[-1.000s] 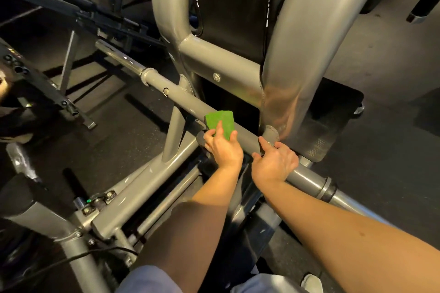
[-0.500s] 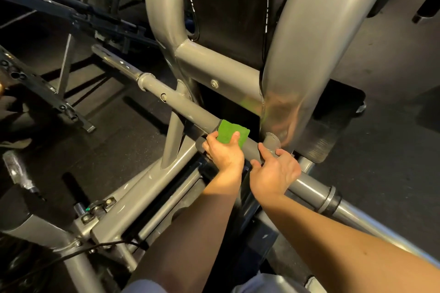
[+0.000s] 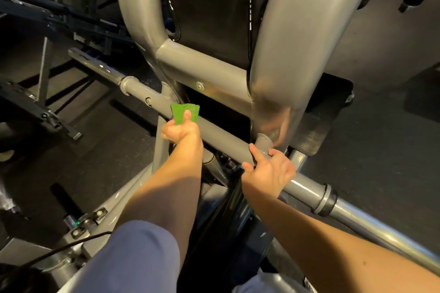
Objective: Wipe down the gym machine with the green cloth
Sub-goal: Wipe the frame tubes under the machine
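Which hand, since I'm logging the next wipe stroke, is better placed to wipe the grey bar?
Left. The left hand pinches the green cloth against the grey bar; the right hand holds no cloth and only grips the bar.

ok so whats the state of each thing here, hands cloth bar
grey bar, slanted, bare between the two hands
green cloth, folded, pressed flat on the grey bar under a thumb
left hand, grips the green cloth against the grey bar
right hand, fingers curled over the grey bar, holding it, no cloth
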